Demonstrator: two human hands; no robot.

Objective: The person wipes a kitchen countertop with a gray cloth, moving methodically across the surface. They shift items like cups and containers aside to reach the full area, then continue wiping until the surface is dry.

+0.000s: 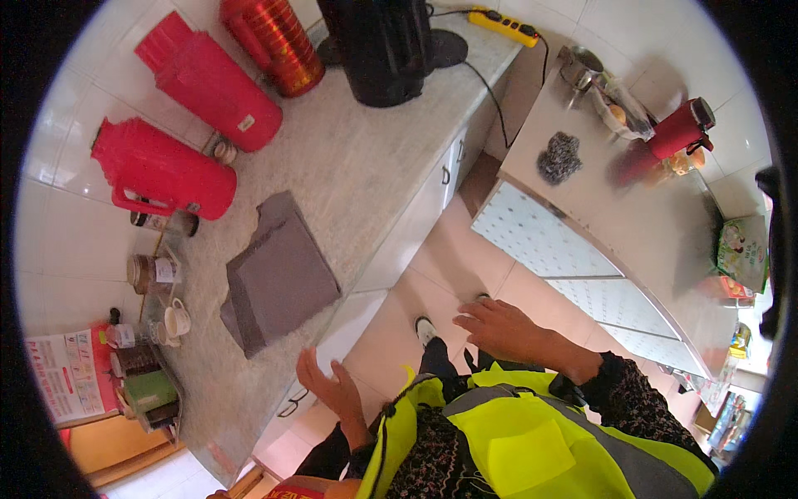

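Observation:
A dark grey cloth (290, 274), folded into a rough rectangle, lies flat on the stone-look counter (349, 181), with uneven layers along its left side. My left hand (330, 387) hovers near the counter's front edge, just below the cloth and apart from it. Its thumb and fingers are spread and hold nothing. Above the tiled floor (449, 262), in front of my body, my right hand (499, 324) hangs with its fingers loosely bent and nothing in them.
Two red thermos flasks (209, 87), a patterned metallic flask (277, 47) and a black appliance (386, 56) stand along the wall. Jars (149, 274) and a white cup (177, 319) are at left. The opposite worktop (629, 218) bears a metal scourer (560, 158) and a red bottle (676, 131).

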